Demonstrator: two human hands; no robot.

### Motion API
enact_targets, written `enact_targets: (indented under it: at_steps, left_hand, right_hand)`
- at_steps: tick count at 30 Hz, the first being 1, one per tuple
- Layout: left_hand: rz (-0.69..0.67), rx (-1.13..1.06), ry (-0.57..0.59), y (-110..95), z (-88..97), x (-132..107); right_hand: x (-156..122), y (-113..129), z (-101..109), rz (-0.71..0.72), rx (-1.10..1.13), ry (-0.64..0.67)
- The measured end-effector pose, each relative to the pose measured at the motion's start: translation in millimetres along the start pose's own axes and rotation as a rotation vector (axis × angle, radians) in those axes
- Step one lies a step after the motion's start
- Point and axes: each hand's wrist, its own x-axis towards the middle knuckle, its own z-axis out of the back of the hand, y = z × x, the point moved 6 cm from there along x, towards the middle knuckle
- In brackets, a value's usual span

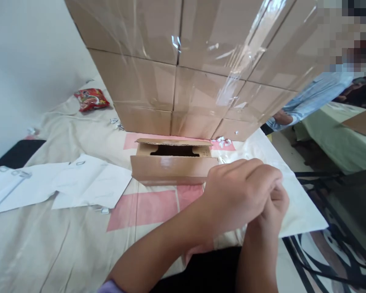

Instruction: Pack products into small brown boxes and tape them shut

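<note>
My left hand is closed, its fingers bent down against my right hand. Partly behind it, my right hand is also closed, with the fingertips of both pressed together. Whatever lies between them, if anything, is hidden. To their left sits a small brown cardboard box on the cloth-covered surface, its top flaps raised and a dark inside showing. Behind this box rises a big stack of brown cartons wrapped in clear plastic film.
White paper sheets lie at the left, with a red snack packet farther back. Crumpled white scraps lie by the stack's base. A person in a light blue sleeve is at the right, near another cloth-covered table.
</note>
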Motion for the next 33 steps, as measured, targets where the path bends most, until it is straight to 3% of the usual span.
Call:
enact_targets:
  at_steps: [3, 8, 13, 17, 20, 22, 24, 28, 31, 33]
  left_hand:
    - [0.067, -0.069, -0.203, 9.8, 41.2, 2.4]
    - [0.3, -0.031, -0.533, 38.3, 117.3, -3.7]
    - [0.364, -0.021, -0.645, 58.4, 150.4, -7.4]
    - [0.426, -0.007, -0.566, 77.9, 152.9, -6.4]
    - [0.471, 0.003, -0.449, 92.5, 151.0, -4.2]
    - [0.478, 0.014, -0.385, 98.4, 150.3, -3.1]
    - [0.492, 0.018, -0.319, 102.1, 148.4, -2.8]
    - [0.575, 0.031, -0.103, 108.9, 135.2, -5.3]
    - [0.624, 0.032, 0.055, 116.5, 121.5, -8.2]
    - [0.599, 0.084, 0.087, 120.7, 116.5, -7.8]
  right_hand:
    - [0.0, -10.8, -14.8, -0.048, -0.071, 0.057]
    - [10.7, -19.4, -39.6, 0.036, -0.155, 0.089]
    - [27.2, 1.9, -58.9, 0.197, -0.329, 0.112]
    - [38.4, 2.5, -78.1, 0.272, -0.34, 0.117]
    - [42.5, 1.7, -87.7, 0.491, -0.175, 0.023]
    - [44.2, -1.3, -95.7, 0.612, -0.091, 0.041]
    - [48.1, -9.4, -105.9, 0.594, -0.066, 0.152]
    - [49.0, -30.5, -120.0, 0.377, 0.07, 0.438]
    - [45.4, -39.2, -119.6, 0.365, 0.113, 0.495]
    - [43.5, -42.8, -118.6, 0.425, 0.057, 0.49]
